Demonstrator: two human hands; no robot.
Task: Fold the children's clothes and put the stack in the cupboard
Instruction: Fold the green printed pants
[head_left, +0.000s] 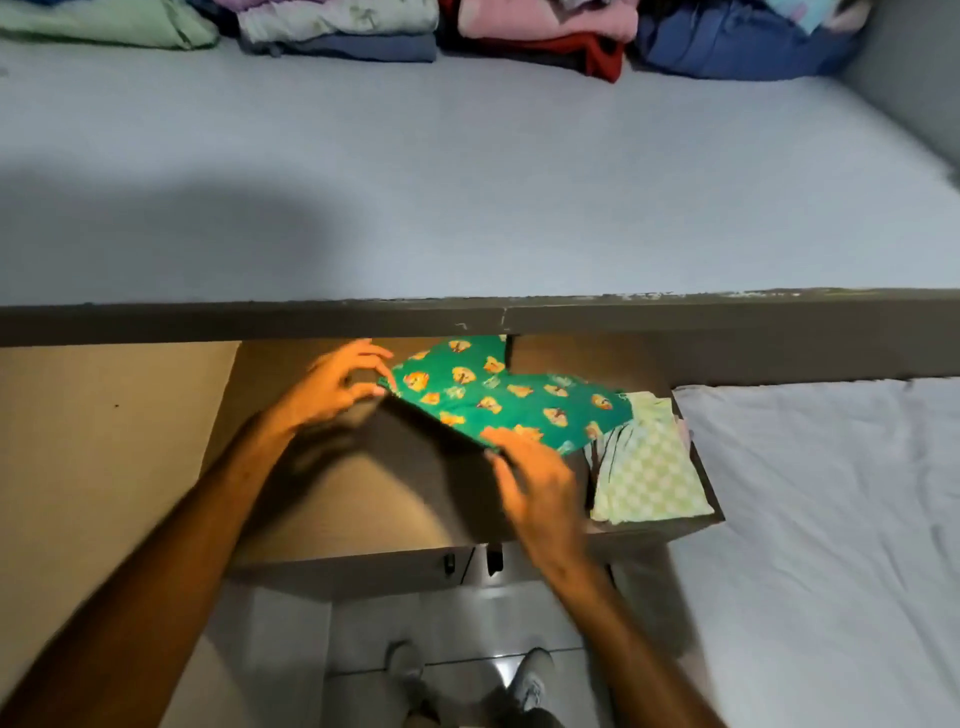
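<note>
A folded green garment with an orange print is held over an open drawer that sticks out under the bed edge. My left hand pinches its left corner. My right hand grips its near edge with fingers over the cloth. A folded pale green checked garment lies in the drawer's right end, partly under the green one. Folded clothes sit in stacks at the far side of the bed: a light green stack, a floral and blue stack, a pink and red stack and a blue heap.
The bed's pale blue sheet spans the upper view, with a dark frame edge above the drawer. A second mattress in a white sheet lies at the right. My feet in grey shoes stand on the tiled floor below the drawer.
</note>
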